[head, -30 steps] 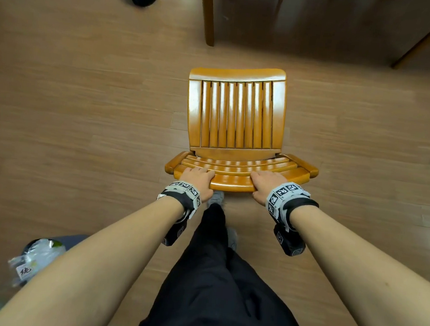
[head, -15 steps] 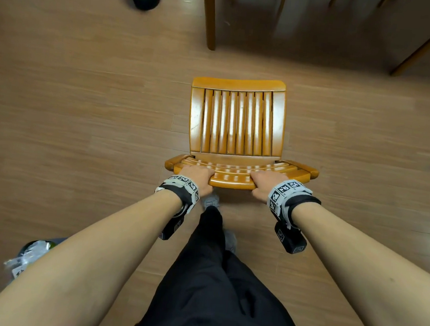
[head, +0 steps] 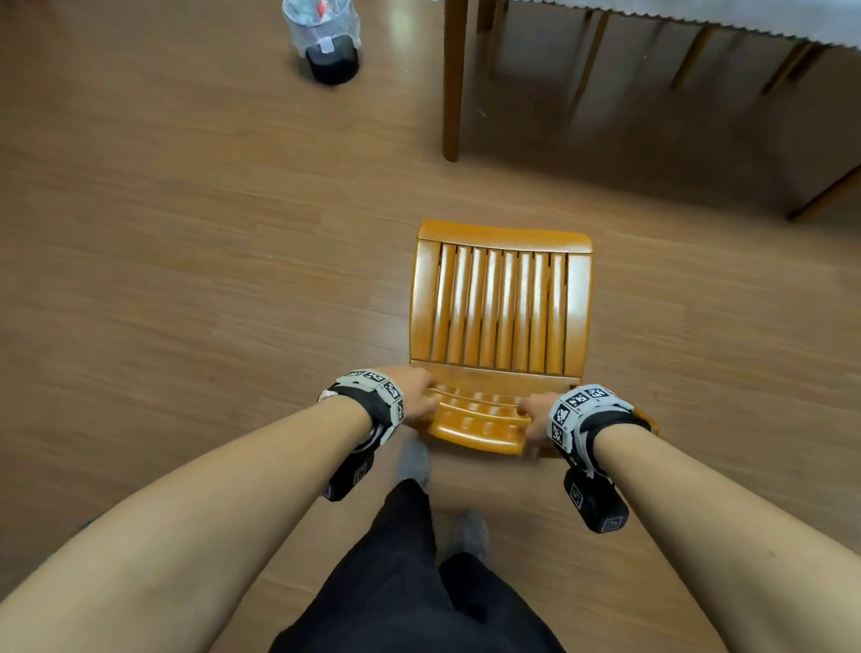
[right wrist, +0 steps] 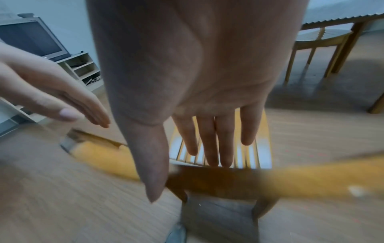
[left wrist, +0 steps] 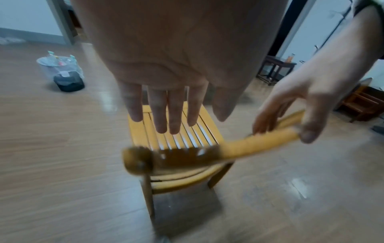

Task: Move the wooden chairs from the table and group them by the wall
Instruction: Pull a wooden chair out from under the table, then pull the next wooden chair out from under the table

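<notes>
An orange wooden slatted chair (head: 499,311) stands on the floor in front of me, pulled back from the table (head: 452,70). Its curved top rail (head: 477,428) is nearest me. My left hand (head: 410,394) is at the rail's left end; the left wrist view shows its fingers (left wrist: 166,106) straight and hovering over the seat, off the wood. My right hand (head: 534,417) is at the rail's right part. Its fingers (right wrist: 207,128) are straight behind the rail, the thumb in front, so the rail runs loosely between them.
A table with a white cloth (head: 701,2) fills the top right, with legs of other chairs (head: 591,55) under it. A lined waste bin (head: 325,29) stands at the top left. A shelf with a TV (right wrist: 83,69) lies to the left.
The chair has come farther away from the table. Both hands gripped the top rail earlier; now the fingers of both have straightened and the left hand has lifted off.
</notes>
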{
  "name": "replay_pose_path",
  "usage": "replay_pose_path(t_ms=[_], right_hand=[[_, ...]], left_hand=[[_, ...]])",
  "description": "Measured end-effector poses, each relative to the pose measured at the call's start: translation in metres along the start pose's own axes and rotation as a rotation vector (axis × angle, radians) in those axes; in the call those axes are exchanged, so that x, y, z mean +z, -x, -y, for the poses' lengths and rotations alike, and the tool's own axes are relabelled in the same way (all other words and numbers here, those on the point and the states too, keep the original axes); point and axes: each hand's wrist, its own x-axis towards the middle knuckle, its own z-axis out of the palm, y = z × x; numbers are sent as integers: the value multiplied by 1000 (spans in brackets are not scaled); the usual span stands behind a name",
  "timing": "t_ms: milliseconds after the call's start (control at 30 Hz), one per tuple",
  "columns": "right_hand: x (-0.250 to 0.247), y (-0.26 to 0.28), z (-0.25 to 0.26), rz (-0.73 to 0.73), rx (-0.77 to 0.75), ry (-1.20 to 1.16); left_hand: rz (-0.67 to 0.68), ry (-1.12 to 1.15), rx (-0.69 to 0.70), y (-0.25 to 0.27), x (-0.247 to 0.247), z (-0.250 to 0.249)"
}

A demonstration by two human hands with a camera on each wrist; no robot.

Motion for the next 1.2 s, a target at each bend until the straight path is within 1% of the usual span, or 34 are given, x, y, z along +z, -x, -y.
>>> replay_pose_path(t_ms=[33,167,267,367,467,567,633,733,833,933,1100,1200], right_hand=[[-15,-2,6,-29,1,-12],[-89,-15,44,-224,-32,-114],[-146,-32,83,-306,-41,-126],[-209,-53,128,-329,-22,-88],[-277,-72,172,-397,-11,-90],[-340,-85,216,-411,10,-87],[-377,-94,241,-409,30,-81],[-433,-108,268,-422,51,-74],[-495,-128,282,-485,53,-72],[-562,-157,287,-544,37,-64],[-694,-223,277,-588,26,-97],[-774,-260,272,-582,21,-120]], left_hand=[[-32,5,-16,1,-15,11],[-124,23,-63,-1,-79,57],[-168,18,-72,-7,-123,99],[-203,-18,-92,-20,-168,157],[-248,-71,-105,-31,-222,224],[-255,-127,-126,-38,-278,286],[-274,-142,-124,-43,-313,319],[-297,-146,-99,-58,-363,354],[-311,-148,-88,-81,-412,386],[-319,-149,-95,-114,-465,417],[-371,-198,-111,-186,-573,470],[-348,-195,-140,-231,-639,498]])
